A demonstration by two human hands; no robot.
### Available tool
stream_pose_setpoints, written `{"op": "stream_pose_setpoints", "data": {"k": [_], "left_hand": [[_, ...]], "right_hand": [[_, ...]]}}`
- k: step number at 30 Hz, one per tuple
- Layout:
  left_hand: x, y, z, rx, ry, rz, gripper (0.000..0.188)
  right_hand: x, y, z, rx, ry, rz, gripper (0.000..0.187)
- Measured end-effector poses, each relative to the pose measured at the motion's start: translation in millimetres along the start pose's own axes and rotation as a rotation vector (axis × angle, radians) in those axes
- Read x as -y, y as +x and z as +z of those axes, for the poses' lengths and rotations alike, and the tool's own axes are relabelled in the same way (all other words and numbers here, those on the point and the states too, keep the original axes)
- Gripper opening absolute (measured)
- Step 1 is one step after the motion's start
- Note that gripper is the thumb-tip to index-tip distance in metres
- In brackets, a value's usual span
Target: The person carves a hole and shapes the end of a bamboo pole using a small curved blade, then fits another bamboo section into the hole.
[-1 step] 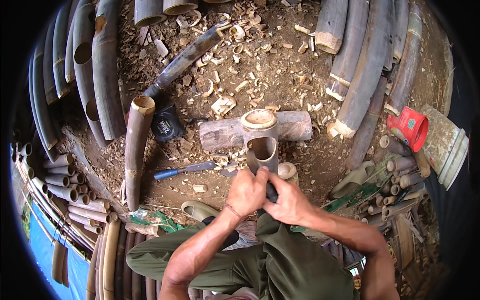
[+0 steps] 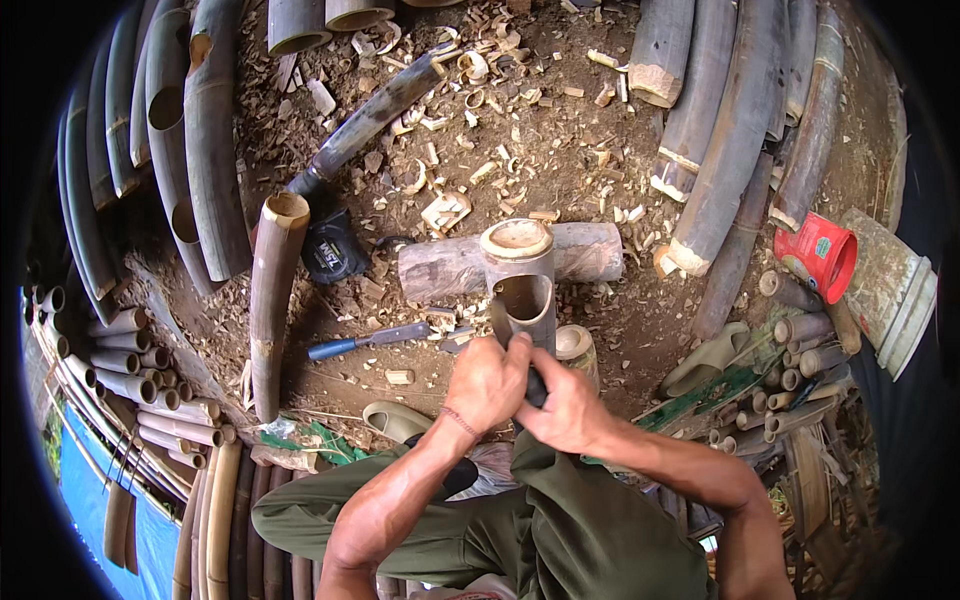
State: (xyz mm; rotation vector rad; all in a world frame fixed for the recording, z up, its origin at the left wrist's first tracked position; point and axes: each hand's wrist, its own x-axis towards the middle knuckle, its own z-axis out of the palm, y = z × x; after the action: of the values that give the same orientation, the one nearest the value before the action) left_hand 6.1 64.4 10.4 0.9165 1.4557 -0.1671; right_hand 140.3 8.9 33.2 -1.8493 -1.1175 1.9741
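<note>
A bamboo section (image 2: 517,240) with a rounded opening cut in its side rests across a short log (image 2: 440,268), pointing away from me. Both my hands are closed at its near end. A knife with a dark blade (image 2: 500,322) and black handle (image 2: 537,388) lies along the opening's left edge. My right hand (image 2: 570,405) is wrapped round the handle. Beside it, my left hand (image 2: 485,385) presses on the knife by the bamboo, its thumb on the near rim; its exact grip is partly hidden.
A blue-handled tool (image 2: 367,340) and a black tape measure (image 2: 333,246) lie on the chip-strewn ground to the left. Thick bamboo poles (image 2: 215,150) lie on both sides. A red container (image 2: 817,257) and a dirty white bucket (image 2: 888,290) stand at right.
The knife blade now shows beyond my left hand, against the opening's left edge. Both hands and the handle have shifted slightly left; the bamboo has hardly moved.
</note>
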Motion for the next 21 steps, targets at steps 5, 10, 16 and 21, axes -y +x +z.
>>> {"op": "stream_pose_setpoints", "data": {"k": [5,10,16,21], "left_hand": [[-3,-12,-2,0.075,-0.149,-0.021,0.055],[-2,-8,59,0.486,-1.242,-0.092,0.048],[-8,-17,67,0.387,-1.415,-0.209,0.049],[-20,-35,27,0.144,-0.767,-0.222,0.043]], "right_hand": [[13,-11,-22,0.125,-0.094,-0.102,0.061],[66,-8,-96,0.321,-1.021,-0.096,0.044],[72,17,-109,0.566,-0.847,-0.151,0.04],[31,-10,-67,0.377,-0.496,-0.098,0.048]]}}
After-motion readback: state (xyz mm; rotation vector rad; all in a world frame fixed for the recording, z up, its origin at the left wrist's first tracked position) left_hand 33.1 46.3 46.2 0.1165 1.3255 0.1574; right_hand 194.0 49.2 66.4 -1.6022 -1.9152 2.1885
